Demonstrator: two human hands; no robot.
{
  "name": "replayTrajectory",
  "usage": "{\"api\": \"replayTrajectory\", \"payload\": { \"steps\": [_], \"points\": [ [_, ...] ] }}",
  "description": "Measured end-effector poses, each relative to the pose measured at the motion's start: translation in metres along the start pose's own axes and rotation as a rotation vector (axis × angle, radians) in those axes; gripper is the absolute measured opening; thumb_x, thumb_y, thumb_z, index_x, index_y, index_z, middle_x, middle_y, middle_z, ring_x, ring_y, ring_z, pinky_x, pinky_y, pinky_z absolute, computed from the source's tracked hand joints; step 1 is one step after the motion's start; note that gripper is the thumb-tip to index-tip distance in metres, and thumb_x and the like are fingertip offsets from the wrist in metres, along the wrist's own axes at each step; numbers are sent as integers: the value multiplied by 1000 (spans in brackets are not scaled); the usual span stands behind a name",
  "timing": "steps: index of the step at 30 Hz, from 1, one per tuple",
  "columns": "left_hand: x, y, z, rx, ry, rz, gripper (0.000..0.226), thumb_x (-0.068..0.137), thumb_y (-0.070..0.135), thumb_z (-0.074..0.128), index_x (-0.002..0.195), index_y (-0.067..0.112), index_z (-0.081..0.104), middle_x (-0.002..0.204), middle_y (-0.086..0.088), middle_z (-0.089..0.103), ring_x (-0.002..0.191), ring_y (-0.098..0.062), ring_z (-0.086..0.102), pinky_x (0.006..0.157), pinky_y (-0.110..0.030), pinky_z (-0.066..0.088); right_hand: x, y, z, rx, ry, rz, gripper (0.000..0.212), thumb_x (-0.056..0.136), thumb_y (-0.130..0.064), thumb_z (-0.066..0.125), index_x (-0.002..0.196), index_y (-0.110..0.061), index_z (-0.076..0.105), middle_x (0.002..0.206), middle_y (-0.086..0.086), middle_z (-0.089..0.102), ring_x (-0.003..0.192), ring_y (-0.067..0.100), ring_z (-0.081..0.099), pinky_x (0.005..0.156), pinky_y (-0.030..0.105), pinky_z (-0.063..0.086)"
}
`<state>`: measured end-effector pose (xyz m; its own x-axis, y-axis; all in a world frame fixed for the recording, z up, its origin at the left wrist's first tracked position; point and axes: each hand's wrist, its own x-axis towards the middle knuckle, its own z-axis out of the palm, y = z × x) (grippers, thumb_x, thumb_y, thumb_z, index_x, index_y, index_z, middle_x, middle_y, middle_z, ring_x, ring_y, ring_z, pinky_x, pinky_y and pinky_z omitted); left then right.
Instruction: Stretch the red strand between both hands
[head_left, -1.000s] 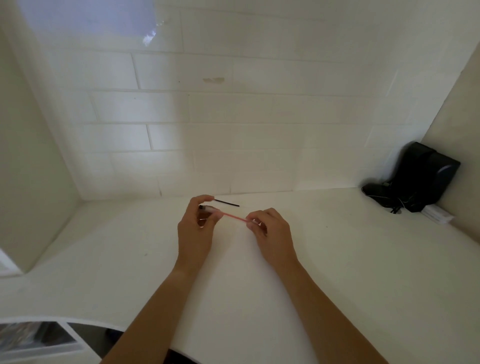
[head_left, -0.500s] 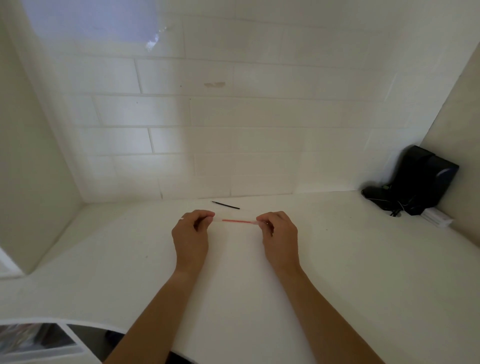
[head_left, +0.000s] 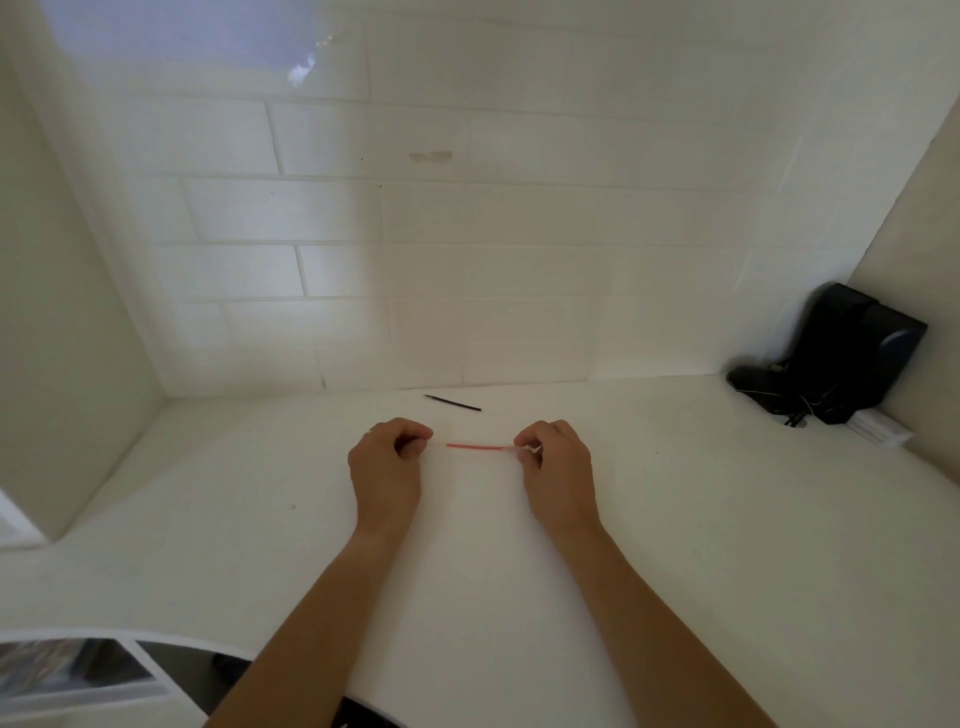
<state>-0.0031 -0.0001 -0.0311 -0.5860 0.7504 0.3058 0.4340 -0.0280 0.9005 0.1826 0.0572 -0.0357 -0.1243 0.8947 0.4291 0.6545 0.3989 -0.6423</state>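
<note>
A thin red rod (head_left: 478, 446) is stretched level between my two hands, just above the white counter (head_left: 467, 571). My right hand (head_left: 556, 467) pinches its right end between thumb and fingertips. My left hand (head_left: 387, 467) has its fingers curled, and they pinch a pale, thin end piece that runs toward the rod's left tip. A thin black rod (head_left: 453, 403) lies on the counter just beyond my hands, near the tiled wall.
A black device (head_left: 836, 358) with cables stands in the back right corner, with a small white box (head_left: 878, 434) beside it. White tiled wall at the back, plain walls left and right. The counter's front edge curves at the lower left.
My hands have drawn apart and lowered toward the counter. The red rod has gone from slanted to level, with more of it showing between the hands.
</note>
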Motion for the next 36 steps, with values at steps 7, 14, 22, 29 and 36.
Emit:
{"api": "replayTrajectory", "payload": {
  "steps": [7,14,22,29,36],
  "points": [
    [1,-2,2,56,7,24,29,83,-11,62,85,14,77,88,1,74,88,-16,67,82,-22,50,1,-1,0,29,-5,31,14,86,-1,63,91,-13,69,96,1,59,81,12,58,77,22,48],
    [4,-7,8,199,-8,65,31,85,-11,59,87,16,74,87,1,70,87,-18,60,68,-8,36,2,1,-1,26,-13,40,14,89,-1,63,94,-12,69,98,1,57,83,9,57,74,10,39],
    [7,-10,12,263,-28,84,37,82,-16,54,86,16,72,80,3,62,93,-25,56,66,-16,33,3,2,2,6,-14,29,13,89,0,62,94,-10,68,99,1,56,82,7,55,67,2,37],
    [7,-11,12,274,-33,90,35,83,-14,54,87,16,72,81,3,60,91,-27,56,70,-24,34,3,3,3,22,-22,32,13,89,-1,61,95,-10,67,102,2,56,87,11,58,77,16,42],
    [8,-11,12,276,-46,88,34,82,-13,52,86,15,72,84,-1,64,92,-28,57,74,-31,43,2,3,4,24,-25,38,15,89,0,61,96,-11,67,101,1,55,86,11,57,73,11,40]
  ]
}}
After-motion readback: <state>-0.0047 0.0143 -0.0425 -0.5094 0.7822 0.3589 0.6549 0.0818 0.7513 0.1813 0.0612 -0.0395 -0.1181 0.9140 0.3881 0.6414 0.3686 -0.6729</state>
